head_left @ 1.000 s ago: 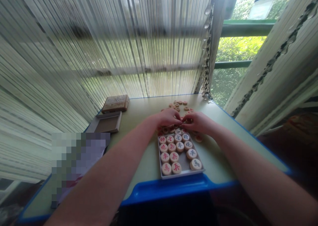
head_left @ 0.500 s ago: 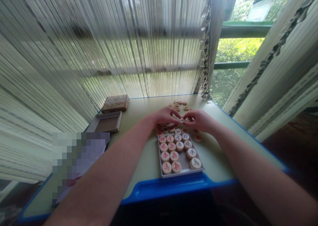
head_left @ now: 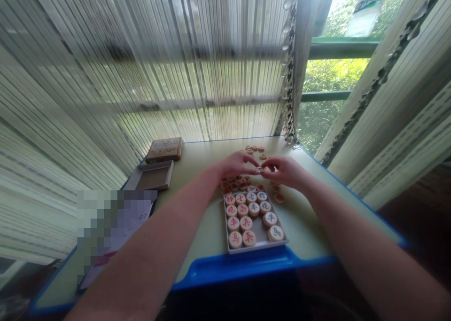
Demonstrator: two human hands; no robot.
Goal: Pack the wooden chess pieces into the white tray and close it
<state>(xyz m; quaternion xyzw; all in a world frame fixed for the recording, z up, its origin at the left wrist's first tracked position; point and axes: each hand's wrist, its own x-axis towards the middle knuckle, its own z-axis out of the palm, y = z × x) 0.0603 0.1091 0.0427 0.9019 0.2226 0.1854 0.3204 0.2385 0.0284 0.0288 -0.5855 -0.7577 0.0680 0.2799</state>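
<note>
Between the fingertips of my left hand [head_left: 237,165] and my right hand [head_left: 280,169] is a round Chinese chess piece [head_left: 260,169] with a dark character. Both hands are closed in a pinch on it, just above the table beyond the box. Nearer to me lies an open shallow box [head_left: 265,226] with rows of pieces, red characters on the left and dark ones on the right. A gap shows in its lower middle. Loose chess pieces [head_left: 234,185] are heaped against the box's far edge, partly under my hands, and more loose pieces [head_left: 254,148] lie beyond.
A brown box [head_left: 164,149] and a shallow box lid [head_left: 154,176] lie at the table's far left. A partly pixelated tablet-like object [head_left: 121,231] is beside my left forearm. String curtains [head_left: 197,67] hang behind the pale, blue-edged table [head_left: 197,208].
The pinched piece and my fingertips have shifted very slightly, with both hands still on it. The whole view has tilted a little; the box's pieces look unchanged.
</note>
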